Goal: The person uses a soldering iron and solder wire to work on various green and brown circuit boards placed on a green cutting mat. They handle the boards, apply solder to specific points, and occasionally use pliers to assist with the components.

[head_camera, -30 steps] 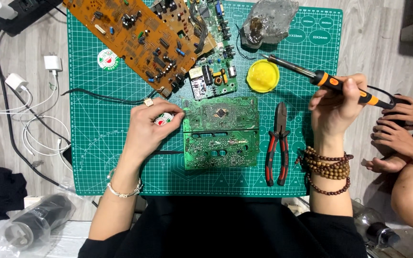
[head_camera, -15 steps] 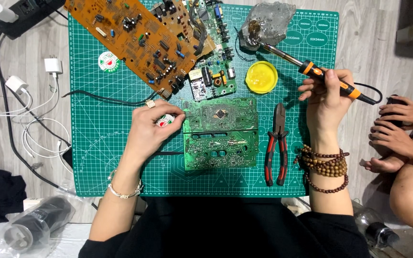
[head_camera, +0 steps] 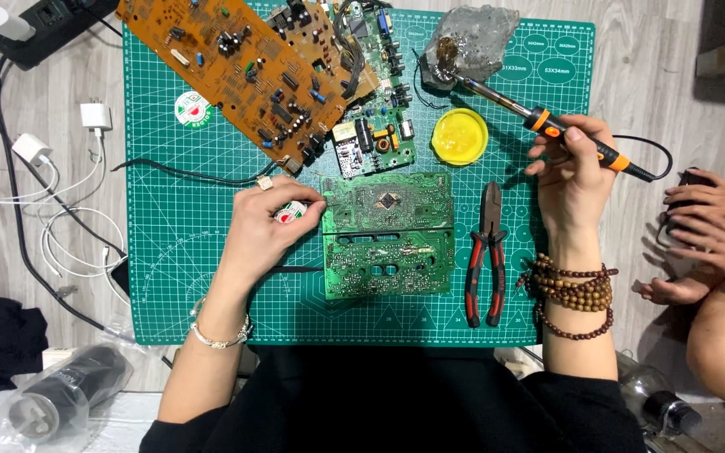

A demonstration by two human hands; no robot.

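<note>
Green cutting mat on a pale wood floor.
Right hand grips a soldering iron; left hand pinches a small spool.

The cutting mat looks matt green rubbery plastic. The green circuit board shows dull lacquer with shiny solder points. The soldering iron has a metal shaft and orange-black plastic handle. The pliers have dark metal and red-black rubbery handles. The floor is pale matt wood grain.

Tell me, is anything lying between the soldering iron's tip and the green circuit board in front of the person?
Yes. The yellow round tin sits on the mat between the soldering iron tip, up by the wire-wool cleaner, and the green circuit board.
</note>
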